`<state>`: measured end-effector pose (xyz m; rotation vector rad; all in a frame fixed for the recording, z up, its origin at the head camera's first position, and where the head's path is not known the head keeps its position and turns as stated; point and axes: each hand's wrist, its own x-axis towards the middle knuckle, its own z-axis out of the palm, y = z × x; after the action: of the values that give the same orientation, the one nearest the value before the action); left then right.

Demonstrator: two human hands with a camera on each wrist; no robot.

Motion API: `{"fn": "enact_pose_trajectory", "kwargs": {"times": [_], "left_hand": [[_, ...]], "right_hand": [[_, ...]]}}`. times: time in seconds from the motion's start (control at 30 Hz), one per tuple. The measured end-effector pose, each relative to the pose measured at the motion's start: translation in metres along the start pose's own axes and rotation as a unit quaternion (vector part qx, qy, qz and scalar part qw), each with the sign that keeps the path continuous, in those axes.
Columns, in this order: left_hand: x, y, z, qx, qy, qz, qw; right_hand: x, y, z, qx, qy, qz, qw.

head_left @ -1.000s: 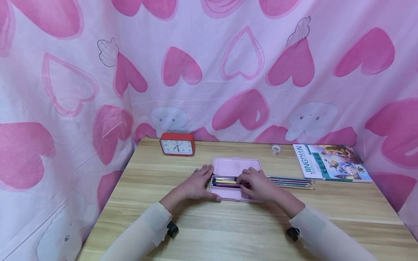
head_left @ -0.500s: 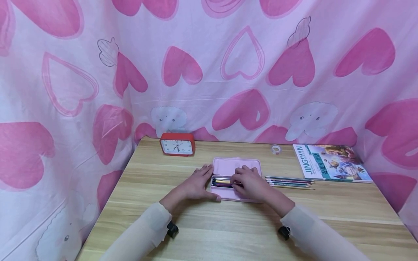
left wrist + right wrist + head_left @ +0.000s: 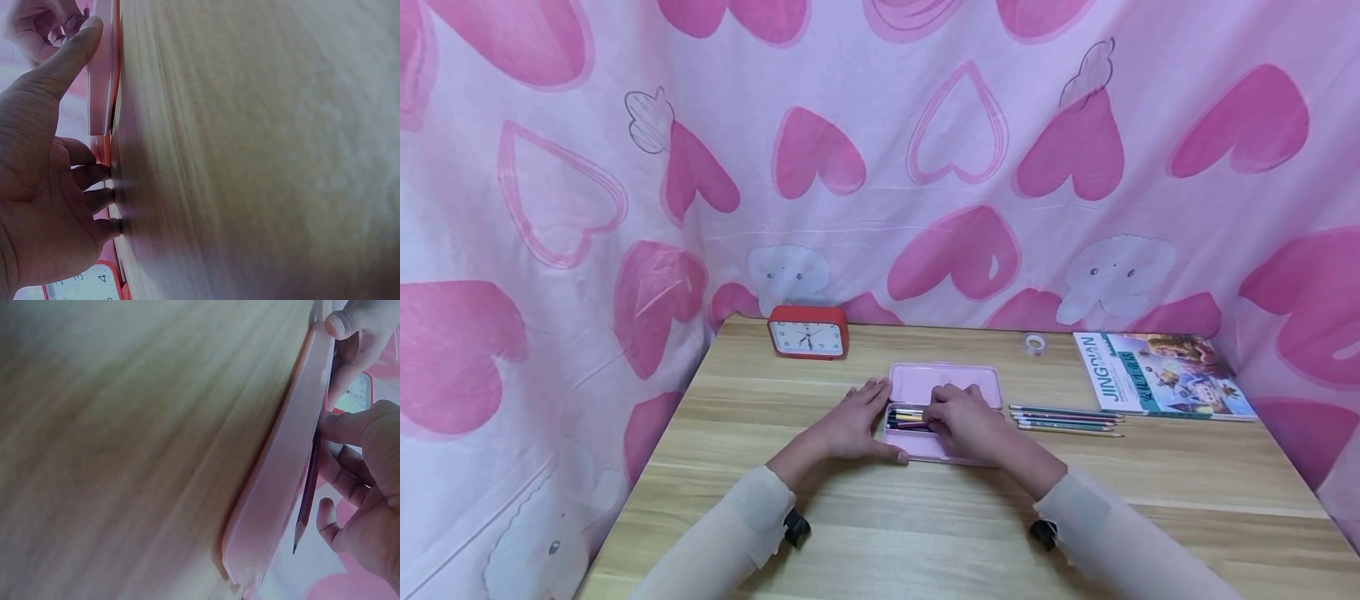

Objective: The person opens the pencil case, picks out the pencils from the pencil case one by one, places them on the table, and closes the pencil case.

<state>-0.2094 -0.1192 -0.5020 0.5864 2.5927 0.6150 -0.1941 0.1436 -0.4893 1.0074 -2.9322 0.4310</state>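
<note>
A pink pencil case (image 3: 919,447) lies on the table with its lid (image 3: 917,380) raised at the back. Several pencils (image 3: 907,414) lie inside, partly hidden by my right hand. My left hand (image 3: 854,425) rests at the case's left end, its thumb against the front edge and its fingers spread on the tabletop. Over the right half of the case, my right hand (image 3: 972,423) pinches a dark red pencil (image 3: 309,497) between thumb and fingers. In the right wrist view this pencil's sharpened tip sticks out past the fingers, beside the case wall.
Several pencils (image 3: 1066,420) lie side by side just right of the case. A red alarm clock (image 3: 808,333) stands at the back left. A small tape roll (image 3: 1034,343) and a book (image 3: 1165,375) are at the back right. A heart-patterned curtain (image 3: 955,250) hangs behind the table.
My right hand has moved left along the case with the pencil, uncovering the near ends of the loose pencils on the table. My left hand stays in place.
</note>
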Motion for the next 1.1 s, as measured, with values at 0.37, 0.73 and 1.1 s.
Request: {"fn": "enact_pose_trajectory", "kwargs": {"times": [0.37,0.73,1.1], "left_hand": [[0.0,0.001,-0.001,-0.001,0.0,-0.001,1.0],[0.002,-0.001,0.003,-0.001,0.002,-0.004,1.0],[0.001,-0.001,0.001,-0.003,0.0,-0.004,1.0]], "right_hand": [[-0.013,0.011,-0.018,0.005,0.047,0.022,0.9986],[-0.042,0.038,-0.035,0.01,0.08,0.044,0.9958],[-0.08,0.074,-0.052,-0.01,0.074,0.092,0.993]]}}
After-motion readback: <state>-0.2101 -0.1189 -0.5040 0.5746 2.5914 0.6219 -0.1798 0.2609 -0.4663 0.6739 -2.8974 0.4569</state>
